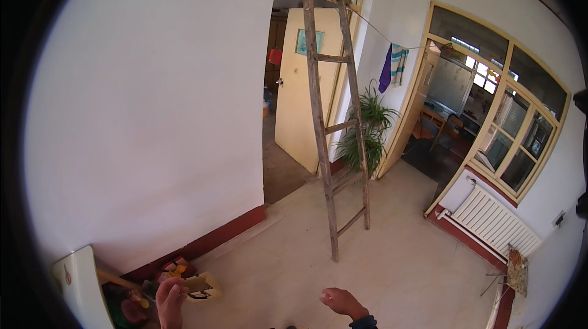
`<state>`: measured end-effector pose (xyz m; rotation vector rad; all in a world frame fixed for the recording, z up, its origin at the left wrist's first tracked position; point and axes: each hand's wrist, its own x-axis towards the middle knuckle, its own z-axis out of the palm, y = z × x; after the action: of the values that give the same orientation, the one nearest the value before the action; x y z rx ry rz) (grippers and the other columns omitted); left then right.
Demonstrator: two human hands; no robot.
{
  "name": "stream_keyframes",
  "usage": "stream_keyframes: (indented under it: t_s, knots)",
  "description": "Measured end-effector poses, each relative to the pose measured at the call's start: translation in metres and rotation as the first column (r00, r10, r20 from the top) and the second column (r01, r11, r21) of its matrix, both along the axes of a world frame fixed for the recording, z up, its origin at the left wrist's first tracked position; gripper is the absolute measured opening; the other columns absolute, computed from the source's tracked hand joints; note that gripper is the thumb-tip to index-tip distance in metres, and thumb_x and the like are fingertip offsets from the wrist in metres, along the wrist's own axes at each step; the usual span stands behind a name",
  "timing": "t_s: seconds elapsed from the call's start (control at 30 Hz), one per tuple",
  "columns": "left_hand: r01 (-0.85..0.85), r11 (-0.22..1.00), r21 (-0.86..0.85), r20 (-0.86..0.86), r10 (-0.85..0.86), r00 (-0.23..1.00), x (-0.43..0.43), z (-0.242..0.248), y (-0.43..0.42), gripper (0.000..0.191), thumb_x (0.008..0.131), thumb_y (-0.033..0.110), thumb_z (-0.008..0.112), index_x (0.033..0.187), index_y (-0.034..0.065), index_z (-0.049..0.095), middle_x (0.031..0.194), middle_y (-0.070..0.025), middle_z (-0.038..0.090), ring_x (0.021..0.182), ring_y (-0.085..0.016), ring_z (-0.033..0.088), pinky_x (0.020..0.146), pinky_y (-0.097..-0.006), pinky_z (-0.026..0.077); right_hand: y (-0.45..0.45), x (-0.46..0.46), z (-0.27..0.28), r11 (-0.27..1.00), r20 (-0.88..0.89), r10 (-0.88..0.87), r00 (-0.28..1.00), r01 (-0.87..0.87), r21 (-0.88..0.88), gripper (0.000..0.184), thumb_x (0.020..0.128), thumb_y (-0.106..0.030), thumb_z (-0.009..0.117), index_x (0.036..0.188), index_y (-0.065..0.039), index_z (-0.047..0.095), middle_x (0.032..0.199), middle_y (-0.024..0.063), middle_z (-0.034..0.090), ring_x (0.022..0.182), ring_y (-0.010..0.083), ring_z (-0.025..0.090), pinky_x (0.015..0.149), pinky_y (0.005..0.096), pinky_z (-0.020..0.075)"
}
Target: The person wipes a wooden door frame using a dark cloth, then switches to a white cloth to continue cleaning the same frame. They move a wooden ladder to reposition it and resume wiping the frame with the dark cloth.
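My left hand (169, 301) is raised at the lower left with its fingers bent. It overlaps a cream plastic container (209, 285) on the floor. A faint thin line shows by its fingertips, too small to tell what it is. My right hand (343, 302), in a dark sleeve, is in front of the floor at the bottom centre, fingers curled in toward the thumb. Whether anything small is pinched there cannot be made out. Beyond the hands a wooden stepladder (317, 99) stands upright before an open cream door (287, 113).
A white table (87, 292) with red-handled scissors (68, 275) is at left, near a red bag (173, 268). Spider plants (367, 145) stand behind the ladder. Cloths (398, 66) hang on a line. A radiator (491, 218) and folding stool (518, 270) are at right, by an open doorway.
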<state>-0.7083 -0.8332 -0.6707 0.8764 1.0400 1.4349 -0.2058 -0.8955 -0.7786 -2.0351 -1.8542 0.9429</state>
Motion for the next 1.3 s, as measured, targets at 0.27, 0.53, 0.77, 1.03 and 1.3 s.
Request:
stream_keyframes:
  t_s: [0.27,0.53,0.77,1.03,1.3]
  knots:
    - [0.298,0.953,-0.048,-0.117,-0.302,0.946,0.171,0.033,0.127,0.024,0.102,0.012,0.067,0.124,0.0051,0.067,0.117,-0.0063,0.073,0.100,-0.016,0.070,0.085,-0.0279,0.054,-0.036,0.121,-0.021,0.903,-0.235,-0.300,0.925,0.355,0.242,0.038,0.101,-0.038,0.067,0.121,-0.005,0.072,0.101,0.0164,0.077,0.096,0.0321,0.075,0.083,0.0414,0.0592]
    - [0.459,0.888,-0.004,-0.128,-0.456,0.881,0.353,0.003,0.282,0.031,0.101,0.015,0.070,0.129,0.0050,0.065,0.122,-0.0078,0.071,0.107,-0.018,0.068,0.094,-0.0331,0.052,0.007,0.251,-0.036,0.818,-0.314,-0.485,0.816,0.551,0.168,0.037,0.098,-0.035,0.073,0.123,-0.009,0.073,0.099,0.0134,0.078,0.092,0.0277,0.075,0.082,0.0386,0.0596]
    - [0.388,0.922,0.016,-0.131,-0.383,0.915,0.516,-0.024,0.420,0.054,0.098,0.020,0.078,0.143,0.0033,0.054,0.134,-0.0082,0.060,0.124,-0.018,0.057,0.099,-0.0331,0.050,0.091,0.388,-0.046,0.747,-0.305,-0.578,0.757,0.641,0.176,0.037,0.096,-0.033,0.073,0.124,-0.008,0.073,0.090,0.0124,0.079,0.082,0.0212,0.075,0.076,0.0369,0.0597]
    - [0.252,0.962,0.106,-0.201,-0.227,0.953,0.630,-0.001,0.527,0.087,0.094,0.021,0.083,0.161,0.0022,0.031,0.159,-0.0149,0.040,0.146,-0.031,0.041,0.112,-0.0432,0.046,0.195,0.546,-0.075,0.762,-0.621,-0.473,0.625,0.644,0.068,0.032,0.093,-0.016,0.076,0.122,-0.001,0.073,0.093,0.0062,0.078,0.078,0.0138,0.073,0.070,0.0307,0.0599]
    - [-0.082,0.992,0.092,-0.215,0.101,0.971,0.694,0.007,0.555,0.093,0.094,0.018,0.082,0.162,-0.0028,0.021,0.160,-0.0193,0.039,0.143,-0.030,0.046,0.116,-0.0418,0.042,0.461,0.726,-0.102,0.879,-0.159,0.118,0.980,-0.028,0.476,0.028,0.101,-0.023,0.072,0.118,-0.001,0.072,0.104,0.0073,0.077,0.087,0.0169,0.073,0.075,0.0347,0.0600]
